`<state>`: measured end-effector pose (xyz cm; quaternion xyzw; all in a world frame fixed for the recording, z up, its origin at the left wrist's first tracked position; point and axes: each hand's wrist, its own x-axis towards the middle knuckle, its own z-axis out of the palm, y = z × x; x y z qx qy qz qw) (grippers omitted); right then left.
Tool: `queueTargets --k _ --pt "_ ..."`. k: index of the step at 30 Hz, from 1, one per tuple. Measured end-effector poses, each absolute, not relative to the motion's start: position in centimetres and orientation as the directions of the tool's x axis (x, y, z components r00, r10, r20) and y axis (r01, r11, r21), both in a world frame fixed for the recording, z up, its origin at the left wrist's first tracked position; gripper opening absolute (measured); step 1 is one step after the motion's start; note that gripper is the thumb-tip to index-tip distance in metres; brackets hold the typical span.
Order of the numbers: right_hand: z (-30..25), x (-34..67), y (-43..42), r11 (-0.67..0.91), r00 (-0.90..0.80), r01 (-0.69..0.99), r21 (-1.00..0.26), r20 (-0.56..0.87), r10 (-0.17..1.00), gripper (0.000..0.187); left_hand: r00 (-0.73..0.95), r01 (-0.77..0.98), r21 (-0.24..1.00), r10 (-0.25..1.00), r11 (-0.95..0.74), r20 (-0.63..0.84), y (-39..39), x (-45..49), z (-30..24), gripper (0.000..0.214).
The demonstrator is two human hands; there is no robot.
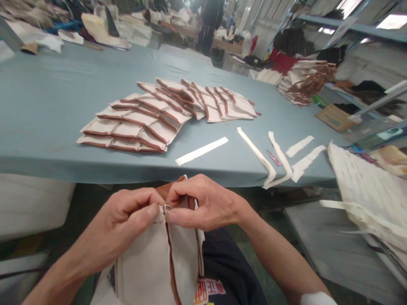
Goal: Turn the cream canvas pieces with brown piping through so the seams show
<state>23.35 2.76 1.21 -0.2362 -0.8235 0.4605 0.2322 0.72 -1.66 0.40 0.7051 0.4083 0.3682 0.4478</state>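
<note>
Both hands meet over my lap below the table edge. My left hand [127, 220] pinches the top edge of a cream fabric piece with brown trim [159, 258], thumb and fingers pressed together. My right hand [203, 205] is closed on the same top edge from the other side, fingertips touching the left thumb. The fabric piece hangs down over my dark trousers. A brown seam runs down its middle.
On the blue-grey table [47, 110] lies a fanned stack of similar trimmed fabric pieces [159, 114]. White fabric strips [202, 151] and a small pink tool [273, 157] lie near the front edge. Cream fabric [365, 190] drapes at right. A person [210, 21] stands far back.
</note>
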Motion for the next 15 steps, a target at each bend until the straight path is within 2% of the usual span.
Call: queueTargets --k 4,15 --pt "2.1 23.3 2.4 0.507 -0.763 0.235 -0.829 0.166 0.625 0.021 0.383 0.228 0.933 0.907 -0.278 0.177 -1.7 0.8 0.3 0.031" --pt "2.9 23.0 2.9 0.400 -0.797 0.213 -0.891 0.078 0.598 0.013 0.381 0.267 0.929 0.914 -0.256 0.142 -1.8 0.5 0.1 0.033"
